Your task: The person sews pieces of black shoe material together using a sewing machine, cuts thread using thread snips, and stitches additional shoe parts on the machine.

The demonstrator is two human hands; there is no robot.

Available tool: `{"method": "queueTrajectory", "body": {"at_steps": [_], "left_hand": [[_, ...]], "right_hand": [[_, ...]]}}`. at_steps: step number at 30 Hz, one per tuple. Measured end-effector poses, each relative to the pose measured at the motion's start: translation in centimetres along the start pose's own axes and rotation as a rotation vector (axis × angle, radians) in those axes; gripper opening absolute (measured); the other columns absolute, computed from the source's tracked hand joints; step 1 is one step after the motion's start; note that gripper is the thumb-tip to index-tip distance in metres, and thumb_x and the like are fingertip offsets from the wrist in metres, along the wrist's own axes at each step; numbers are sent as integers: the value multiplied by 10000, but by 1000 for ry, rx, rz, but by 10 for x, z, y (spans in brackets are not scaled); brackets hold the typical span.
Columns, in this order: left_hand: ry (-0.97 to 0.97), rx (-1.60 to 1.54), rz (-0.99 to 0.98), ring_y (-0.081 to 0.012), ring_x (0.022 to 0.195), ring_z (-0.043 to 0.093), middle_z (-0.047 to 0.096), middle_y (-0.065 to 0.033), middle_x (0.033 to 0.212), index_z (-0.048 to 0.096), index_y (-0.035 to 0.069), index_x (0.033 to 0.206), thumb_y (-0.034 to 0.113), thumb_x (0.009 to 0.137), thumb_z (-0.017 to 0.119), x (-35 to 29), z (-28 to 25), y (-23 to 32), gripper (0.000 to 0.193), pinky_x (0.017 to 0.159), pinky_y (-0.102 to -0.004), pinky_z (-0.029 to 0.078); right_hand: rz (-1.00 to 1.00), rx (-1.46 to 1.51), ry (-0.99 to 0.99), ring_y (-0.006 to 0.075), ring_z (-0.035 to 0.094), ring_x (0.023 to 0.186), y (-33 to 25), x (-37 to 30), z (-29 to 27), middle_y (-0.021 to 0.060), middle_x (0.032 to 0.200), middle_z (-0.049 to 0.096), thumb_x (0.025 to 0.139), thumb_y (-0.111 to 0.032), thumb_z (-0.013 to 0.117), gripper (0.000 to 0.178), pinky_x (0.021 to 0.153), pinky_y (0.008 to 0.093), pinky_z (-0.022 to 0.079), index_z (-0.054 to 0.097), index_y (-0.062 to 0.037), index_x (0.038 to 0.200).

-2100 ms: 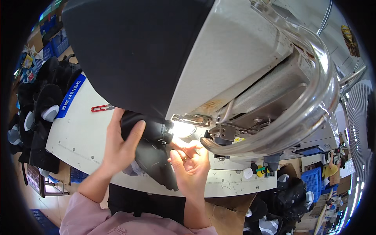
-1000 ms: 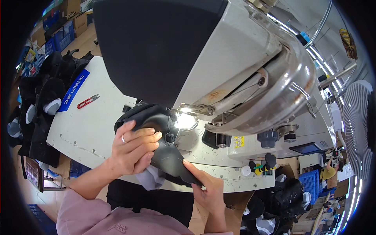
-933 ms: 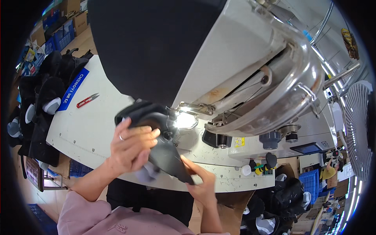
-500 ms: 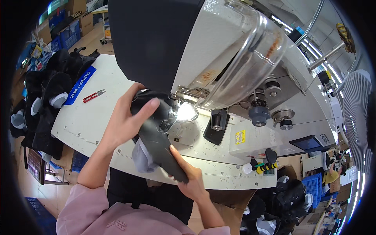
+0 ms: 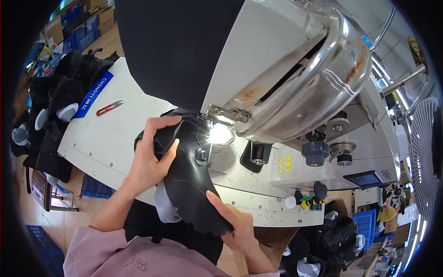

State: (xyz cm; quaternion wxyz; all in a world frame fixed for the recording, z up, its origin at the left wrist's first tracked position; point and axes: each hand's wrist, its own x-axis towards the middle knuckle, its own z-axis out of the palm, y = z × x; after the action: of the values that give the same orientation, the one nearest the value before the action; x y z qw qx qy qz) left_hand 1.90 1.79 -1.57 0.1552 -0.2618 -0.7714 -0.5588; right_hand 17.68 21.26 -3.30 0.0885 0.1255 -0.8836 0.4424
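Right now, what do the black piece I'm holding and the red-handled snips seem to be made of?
The black piece looks like smooth leather or a synthetic lookalike, given its soft sheen and folds. The snips show grey, pointed blades, likely metal; the red handle could be painted metal or plastic, finish unclear.

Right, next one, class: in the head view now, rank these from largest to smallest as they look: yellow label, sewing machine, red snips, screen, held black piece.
1. Sewing machine
2. Black piece
3. Screen
4. Red snips and yellow label: too alike in area to rank.
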Motion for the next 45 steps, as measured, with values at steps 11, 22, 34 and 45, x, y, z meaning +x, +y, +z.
{"method": "queueTrajectory", "body": {"at_steps": [11, 22, 34, 45], "left_hand": [[-69, 277, -114, -53, 522, 445, 601, -29, 731, 612, 36, 1055, 18, 740, 711, 15, -40, 65, 331, 514, -216, 363], [-186, 389, 440, -262, 557, 562, 559, -76, 604, 577, 44, 763, 158, 778, 692, 50, -8, 48, 163, 555, -359, 456], [-301, 317, -49, -172, 427, 429, 429, -45, 490, 527, 32, 765, 272, 690, 780, 49, 11, 2, 357, 476, -316, 340], [-81, -26, -26, -110, 424, 423, 461, -23, 530, 456, 36, 945, 78, 807, 635, 28, 22, -3, 230, 468, -263, 311]], "right_hand": [[46, 451, -180, 215, 602, 1069, 42, 2, -49, 147, 1194, 622, 878, -194, 628, 570, 935, 329, 443, 454, -33, 1396], [373, 1083, 225, 31, 528, 846, 32, 93, 43, -15, 930, 611, 952, -134, 601, 181, 735, 172, 416, 603, -22, 1093], [234, 985, 350, 19, 478, 792, 15, 88, 51, -36, 858, 546, 929, -88, 618, 73, 734, 187, 397, 567, -54, 969], [232, 1023, 399, 45, 539, 814, 22, 84, 51, 16, 927, 603, 915, -20, 616, 90, 743, 194, 439, 583, -10, 998]]}}
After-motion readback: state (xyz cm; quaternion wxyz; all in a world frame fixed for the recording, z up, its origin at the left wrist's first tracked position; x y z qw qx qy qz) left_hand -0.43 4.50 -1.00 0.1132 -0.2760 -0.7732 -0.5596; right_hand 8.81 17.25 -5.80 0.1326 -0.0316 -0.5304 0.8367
